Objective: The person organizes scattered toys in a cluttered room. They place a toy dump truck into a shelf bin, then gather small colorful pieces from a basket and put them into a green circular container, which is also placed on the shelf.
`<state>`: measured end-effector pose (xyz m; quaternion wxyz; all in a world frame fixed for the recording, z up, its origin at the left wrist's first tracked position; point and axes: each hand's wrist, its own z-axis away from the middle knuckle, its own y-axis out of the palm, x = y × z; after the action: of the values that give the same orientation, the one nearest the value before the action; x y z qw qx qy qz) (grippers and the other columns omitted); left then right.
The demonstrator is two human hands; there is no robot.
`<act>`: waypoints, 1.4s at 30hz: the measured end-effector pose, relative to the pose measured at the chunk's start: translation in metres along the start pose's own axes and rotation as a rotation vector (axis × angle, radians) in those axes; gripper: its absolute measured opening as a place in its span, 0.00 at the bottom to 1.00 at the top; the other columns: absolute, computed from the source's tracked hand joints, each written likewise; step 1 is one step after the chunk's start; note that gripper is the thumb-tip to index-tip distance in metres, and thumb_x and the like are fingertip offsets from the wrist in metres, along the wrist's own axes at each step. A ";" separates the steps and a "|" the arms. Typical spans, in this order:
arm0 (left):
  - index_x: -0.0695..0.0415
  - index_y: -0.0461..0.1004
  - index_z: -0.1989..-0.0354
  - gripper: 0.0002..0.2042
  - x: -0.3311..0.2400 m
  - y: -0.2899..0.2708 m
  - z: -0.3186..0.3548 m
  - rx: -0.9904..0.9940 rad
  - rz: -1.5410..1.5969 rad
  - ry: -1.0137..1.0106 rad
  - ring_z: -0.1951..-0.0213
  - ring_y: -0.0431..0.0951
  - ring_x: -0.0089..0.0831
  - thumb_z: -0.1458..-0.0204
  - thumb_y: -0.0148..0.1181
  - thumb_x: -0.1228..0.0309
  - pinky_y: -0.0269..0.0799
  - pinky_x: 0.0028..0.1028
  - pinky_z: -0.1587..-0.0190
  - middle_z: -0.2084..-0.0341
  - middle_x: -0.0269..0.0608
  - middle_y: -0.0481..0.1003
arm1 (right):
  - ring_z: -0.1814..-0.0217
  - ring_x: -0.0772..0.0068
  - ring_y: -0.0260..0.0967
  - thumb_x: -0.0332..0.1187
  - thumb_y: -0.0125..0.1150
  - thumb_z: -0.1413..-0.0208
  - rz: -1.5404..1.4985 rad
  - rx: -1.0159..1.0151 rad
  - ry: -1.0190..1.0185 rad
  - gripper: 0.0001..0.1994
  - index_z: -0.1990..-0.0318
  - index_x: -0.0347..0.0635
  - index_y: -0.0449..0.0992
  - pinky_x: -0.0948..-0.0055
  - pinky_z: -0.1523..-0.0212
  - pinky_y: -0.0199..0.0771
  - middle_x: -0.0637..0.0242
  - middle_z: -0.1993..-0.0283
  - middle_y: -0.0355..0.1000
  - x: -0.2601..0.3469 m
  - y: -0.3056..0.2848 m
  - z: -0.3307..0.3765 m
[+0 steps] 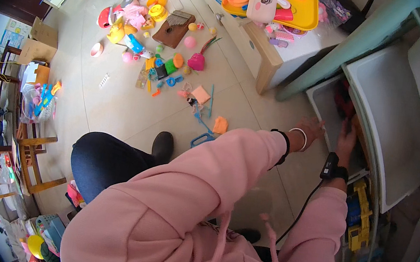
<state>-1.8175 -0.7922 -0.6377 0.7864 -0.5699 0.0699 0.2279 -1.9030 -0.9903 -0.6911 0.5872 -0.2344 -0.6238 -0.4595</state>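
Note:
At the right, a low white plastic bin (319, 109) sits in a rack under a larger white bin (387, 75). My left hand (310, 129), with a white bracelet at its wrist, is at the low bin's near-left rim, fingers stretched and apart. I cannot tell if they press on the rim. My right hand (346, 141) reaches into the low bin, its fingers extended beside an orange-brown thing (361, 131) that is mostly hidden. A dark red object (343, 99) lies deeper in the bin, partly covered by the upper bin.
Many toys lie scattered on the tiled floor, among them a wooden thumb piano (174, 29), a pink ball (190, 42) and an orange sponge-like piece (220, 125). A white cabinet (304, 58) carries a yellow tray (310, 12). Yellow toy vehicles (361, 214) sit low in the rack.

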 end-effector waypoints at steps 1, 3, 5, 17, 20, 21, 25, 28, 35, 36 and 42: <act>0.49 0.46 0.37 0.40 0.000 0.002 0.002 0.000 -0.004 -0.023 0.35 0.38 0.45 0.61 0.61 0.69 0.44 0.51 0.41 0.36 0.44 0.36 | 0.42 0.63 0.56 0.31 0.47 0.43 0.257 0.053 -0.074 0.20 0.44 0.34 0.59 0.67 0.40 0.55 0.55 0.44 0.60 0.007 0.002 0.009; 0.50 0.42 0.36 0.41 0.003 0.008 0.010 0.006 0.046 -0.036 0.35 0.38 0.45 0.59 0.59 0.68 0.45 0.50 0.41 0.36 0.48 0.33 | 0.42 0.60 0.55 0.31 0.47 0.43 0.771 0.169 -0.216 0.20 0.44 0.35 0.58 0.65 0.38 0.52 0.54 0.44 0.60 0.020 0.005 0.025; 0.53 0.41 0.36 0.40 0.012 0.015 0.027 0.015 0.153 -0.003 0.36 0.40 0.46 0.57 0.57 0.67 0.46 0.46 0.40 0.37 0.54 0.32 | 0.41 0.57 0.55 0.32 0.47 0.43 0.489 0.234 -0.032 0.20 0.44 0.34 0.59 0.62 0.37 0.51 0.52 0.44 0.59 0.031 0.007 0.035; 0.66 0.55 0.44 0.30 0.118 -0.116 0.290 0.431 0.101 -0.033 0.40 0.52 0.50 0.54 0.57 0.67 0.49 0.36 0.39 0.42 0.60 0.51 | 0.51 0.59 0.63 0.24 0.52 0.48 -0.529 -0.013 0.001 0.13 0.55 0.33 0.66 0.62 0.47 0.67 0.54 0.54 0.65 0.007 0.006 -0.003; 0.66 0.56 0.44 0.27 0.112 -0.188 0.334 0.255 0.178 -0.108 0.43 0.60 0.45 0.52 0.56 0.70 0.55 0.33 0.42 0.46 0.55 0.61 | 0.51 0.55 0.63 0.26 0.52 0.48 -0.766 -0.135 0.203 0.14 0.53 0.34 0.64 0.56 0.48 0.66 0.53 0.54 0.64 0.002 0.013 0.005; 0.65 0.58 0.45 0.24 0.109 -0.207 0.343 0.198 0.389 -0.224 0.45 0.62 0.41 0.50 0.54 0.71 0.57 0.32 0.43 0.48 0.51 0.63 | 0.51 0.55 0.62 0.28 0.52 0.48 -0.754 -0.173 0.260 0.15 0.52 0.35 0.64 0.56 0.49 0.67 0.54 0.54 0.65 0.003 0.016 0.007; 0.63 0.61 0.46 0.19 0.094 -0.248 0.374 -0.209 0.858 -0.234 0.53 0.70 0.29 0.46 0.49 0.71 0.64 0.26 0.50 0.53 0.44 0.69 | 0.50 0.52 0.62 0.34 0.48 0.45 -0.594 -0.130 0.364 0.16 0.51 0.36 0.64 0.52 0.48 0.64 0.51 0.54 0.64 0.018 0.021 0.007; 0.62 0.62 0.47 0.18 0.074 -0.254 0.382 -0.408 1.087 -0.240 0.52 0.71 0.31 0.46 0.49 0.70 0.66 0.25 0.52 0.54 0.43 0.70 | 0.48 0.51 0.59 0.41 0.45 0.44 -0.740 -0.132 0.255 0.21 0.49 0.35 0.63 0.52 0.47 0.62 0.49 0.52 0.63 0.036 0.015 -0.005; 0.63 0.62 0.49 0.16 0.055 -0.235 0.348 -0.307 1.490 -0.132 0.54 0.72 0.32 0.46 0.47 0.70 0.67 0.26 0.53 0.55 0.45 0.71 | 0.49 0.55 0.61 0.40 0.51 0.46 -0.417 -0.217 0.447 0.20 0.50 0.37 0.63 0.54 0.48 0.62 0.52 0.53 0.63 0.043 0.011 0.007; 0.63 0.62 0.49 0.16 0.060 -0.232 0.347 -0.282 1.486 -0.149 0.54 0.72 0.33 0.46 0.46 0.71 0.68 0.27 0.52 0.56 0.46 0.71 | 0.50 0.55 0.61 0.39 0.52 0.46 -0.268 -0.276 0.448 0.19 0.51 0.37 0.64 0.54 0.49 0.63 0.53 0.53 0.64 0.041 0.017 0.020; 0.62 0.65 0.53 0.15 0.142 -0.203 0.292 -0.263 1.546 -0.351 0.56 0.74 0.34 0.47 0.49 0.68 0.70 0.28 0.57 0.57 0.46 0.71 | 0.70 0.78 0.67 0.35 0.51 0.44 0.343 0.232 0.568 0.11 0.57 0.40 0.68 0.79 0.64 0.70 0.69 0.70 0.70 0.050 0.098 0.126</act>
<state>-1.6461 -0.5316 -0.4149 0.3320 -0.4041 0.2928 0.8004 -1.8969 -0.8497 -0.6004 0.8288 -0.1303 -0.4351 -0.3268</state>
